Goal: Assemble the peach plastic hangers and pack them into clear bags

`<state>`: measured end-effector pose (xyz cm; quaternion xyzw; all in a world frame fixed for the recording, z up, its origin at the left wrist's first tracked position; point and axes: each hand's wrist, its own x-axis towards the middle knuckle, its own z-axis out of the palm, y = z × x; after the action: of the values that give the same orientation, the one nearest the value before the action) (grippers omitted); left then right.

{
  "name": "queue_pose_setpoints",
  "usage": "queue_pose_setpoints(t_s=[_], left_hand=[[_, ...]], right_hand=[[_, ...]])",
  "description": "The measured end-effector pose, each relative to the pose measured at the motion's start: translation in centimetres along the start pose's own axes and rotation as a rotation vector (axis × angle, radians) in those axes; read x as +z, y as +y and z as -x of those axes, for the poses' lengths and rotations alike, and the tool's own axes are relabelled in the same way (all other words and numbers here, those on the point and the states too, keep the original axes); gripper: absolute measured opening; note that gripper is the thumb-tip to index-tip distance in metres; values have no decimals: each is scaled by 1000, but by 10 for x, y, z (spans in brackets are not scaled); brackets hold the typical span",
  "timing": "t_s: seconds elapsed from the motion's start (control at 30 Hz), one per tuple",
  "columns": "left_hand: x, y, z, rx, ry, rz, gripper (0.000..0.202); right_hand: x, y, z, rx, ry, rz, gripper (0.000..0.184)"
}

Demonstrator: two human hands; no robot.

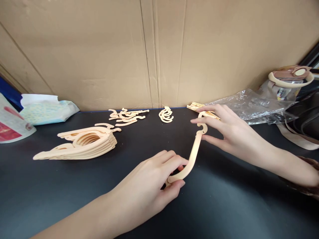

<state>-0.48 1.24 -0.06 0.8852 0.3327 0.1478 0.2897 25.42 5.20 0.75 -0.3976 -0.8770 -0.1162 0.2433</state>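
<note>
A cream plastic clothes hanger (pixel 191 157) is held between both hands above the black tabletop. My left hand (pixel 159 179) grips its lower curved end, thumb below and fingers above. The fingers of my right hand (pixel 224 127) close around the top, where a curved hook (pixel 203 127) meets the arm. Part of the hook is hidden behind these fingers. On the left lies a stack of folded cream hangers (pixel 87 146), nested on one another.
Behind the stack are loose cream hanger arms (pixel 127 116); a small pile of hooks (pixel 166 114) lies mid-back. Thin strips (pixel 195 106) lie behind my right hand. A clear plastic bag (pixel 249 103), a bottle (pixel 286 83) and a tissue pack (pixel 47 108) stand near the cardboard wall (pixel 99 49).
</note>
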Motion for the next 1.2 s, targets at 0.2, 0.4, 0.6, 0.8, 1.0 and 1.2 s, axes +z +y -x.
queue_pose_setpoints(t_s=[0.2, 0.4, 0.6, 0.8, 1.0, 1.2], left_hand=[[1, -1, 1, 69, 58, -105, 25], [3, -4, -1, 203, 179, -360, 17], [-14, -12, 0, 77, 67, -272, 57], [-41, -21, 9, -61, -133, -149, 85], [-42, -28, 5, -45, -187, -146, 57], [-31, -31, 0, -3, -62, -151, 78]], right_hand=[[6, 1, 1, 311, -50, -227, 24], [-3, -13, -2, 351, -406, -661, 31], [-11, -12, 0, 31, -591, -493, 25], [-1, -1, 2, -129, -322, -201, 31], [0, -6, 0, 122, -256, -85, 24], [-5, -32, 2, -17, -402, -379, 33]])
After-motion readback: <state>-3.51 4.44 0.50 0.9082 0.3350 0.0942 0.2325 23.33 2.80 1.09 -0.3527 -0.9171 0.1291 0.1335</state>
